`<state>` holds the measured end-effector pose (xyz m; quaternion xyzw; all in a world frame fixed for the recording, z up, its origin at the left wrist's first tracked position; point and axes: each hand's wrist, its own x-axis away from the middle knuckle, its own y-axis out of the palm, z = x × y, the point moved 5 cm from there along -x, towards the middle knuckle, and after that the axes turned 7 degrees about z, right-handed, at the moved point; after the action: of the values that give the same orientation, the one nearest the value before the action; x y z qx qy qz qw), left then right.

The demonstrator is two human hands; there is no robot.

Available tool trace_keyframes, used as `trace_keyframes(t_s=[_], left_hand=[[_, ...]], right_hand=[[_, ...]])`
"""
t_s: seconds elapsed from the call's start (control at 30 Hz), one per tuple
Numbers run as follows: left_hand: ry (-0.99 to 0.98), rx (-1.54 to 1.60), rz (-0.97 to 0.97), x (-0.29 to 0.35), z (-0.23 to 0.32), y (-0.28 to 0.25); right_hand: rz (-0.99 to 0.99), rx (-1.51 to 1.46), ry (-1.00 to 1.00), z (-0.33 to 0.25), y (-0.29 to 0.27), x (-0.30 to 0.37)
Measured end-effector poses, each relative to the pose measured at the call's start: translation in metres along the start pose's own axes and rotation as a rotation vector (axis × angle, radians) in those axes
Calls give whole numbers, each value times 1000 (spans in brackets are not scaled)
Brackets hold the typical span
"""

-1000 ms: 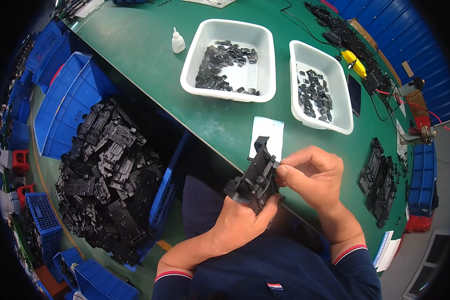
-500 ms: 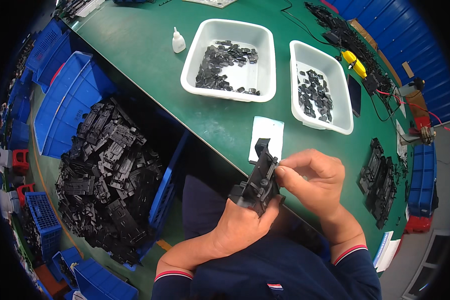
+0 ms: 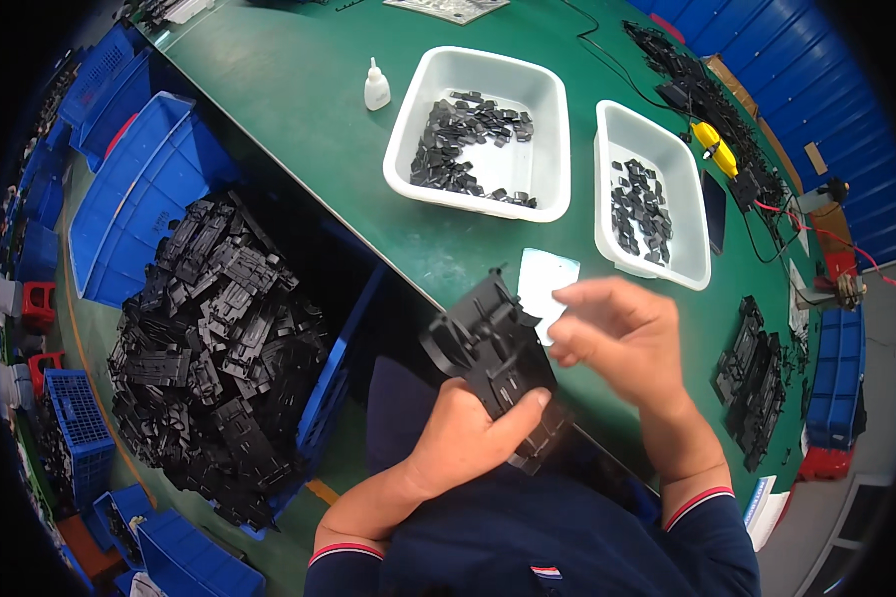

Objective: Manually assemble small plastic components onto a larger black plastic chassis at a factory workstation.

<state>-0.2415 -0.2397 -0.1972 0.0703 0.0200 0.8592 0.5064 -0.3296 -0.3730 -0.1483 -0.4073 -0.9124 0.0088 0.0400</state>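
My left hand [image 3: 473, 433] grips a black molded plastic part [image 3: 493, 343], with its thumb pressed on the near end. The part is tilted and slightly blurred, held over the table's front edge. To the right of it is my right hand [image 3: 622, 338], its thumb and forefinger apart and nothing visible between them. The other fingers of that hand curl inward, partly hidden. Behind both hands a white card [image 3: 548, 277] lies on the green table, partly covered by the right fingers.
Two white tubs [image 3: 513, 164] [image 3: 667, 276] with small black pieces stand farther back, near a white squeeze bottle [image 3: 376, 92]. Black plastic parts [image 3: 752, 383] lie at the right, below a yellow tool [image 3: 715, 149]. At the left, a blue crate [image 3: 129, 229] holds a heap of black parts [image 3: 209, 348].
My right fingers have come away from the black plastic part and spread apart. My left hand has turned the part and shifted it slightly left. The view has moved a little.
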Motion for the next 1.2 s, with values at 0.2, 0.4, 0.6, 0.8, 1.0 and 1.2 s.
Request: trace_keyframes(t_s=[0.2, 0.4, 0.6, 0.8, 1.0, 1.2], left_hand=[[-99, 111, 17, -8, -14, -20], [11, 62, 44, -6, -12, -37], [41, 84, 55, -3, -16, -46], [-15, 106, 18, -1, -18, -41], [-92, 210, -18, 0, -25, -29], [-158, 255, -29, -2, -26, -14]], right_hand=[[102, 679, -256, -22, 1, -102], [-404, 1585, -174, -2, 36, -176], [-490, 1562, -154, 18, 50, -184], [-276, 1147, -127, 2, 30, -174], [5, 467, -53, -3, -2, -154], [49, -21, 60, 3, -26, -114]])
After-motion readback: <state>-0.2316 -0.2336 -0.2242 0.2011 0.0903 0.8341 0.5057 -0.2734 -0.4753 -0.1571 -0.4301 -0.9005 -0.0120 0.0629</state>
